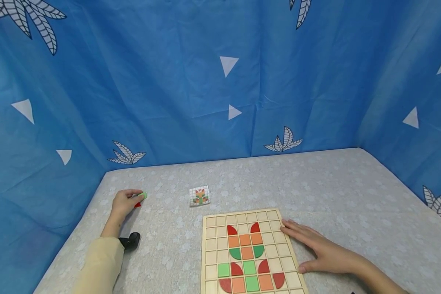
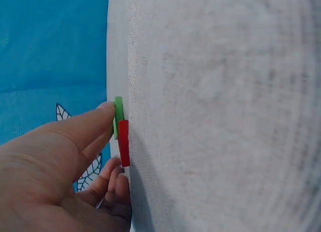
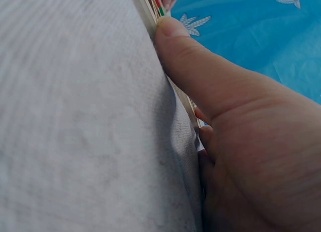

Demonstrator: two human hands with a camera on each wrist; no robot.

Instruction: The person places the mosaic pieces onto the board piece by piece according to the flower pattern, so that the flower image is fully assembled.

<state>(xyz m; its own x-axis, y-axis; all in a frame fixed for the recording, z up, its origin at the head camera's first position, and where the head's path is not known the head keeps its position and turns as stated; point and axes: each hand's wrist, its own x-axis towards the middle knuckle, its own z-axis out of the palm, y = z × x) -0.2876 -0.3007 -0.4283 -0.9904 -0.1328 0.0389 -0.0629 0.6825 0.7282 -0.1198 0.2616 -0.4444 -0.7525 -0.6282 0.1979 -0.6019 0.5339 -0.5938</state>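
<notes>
At the left of the table, my left hand (image 1: 124,203) pinches a light green square tile (image 1: 143,195) between thumb and fingers. A red tile (image 1: 137,205) lies on the table right under it; in the left wrist view the green tile (image 2: 119,117) overlaps the red one (image 2: 124,143). My right hand (image 1: 321,251) rests along the right edge of a wooden grid board (image 1: 289,241), fingers extended and thumb touching the rim. On the board, red, orange, dark green and light green tiles form a figure. The right wrist view shows the thumb (image 3: 185,51) against the board's edge.
A small pattern card (image 1: 199,196) with a coloured grid picture lies behind the board. Black wrist gear (image 1: 130,241) sits at the left sleeve (image 1: 101,261). A blue curtain (image 1: 206,81) with leaf prints hangs along the table's back and sides.
</notes>
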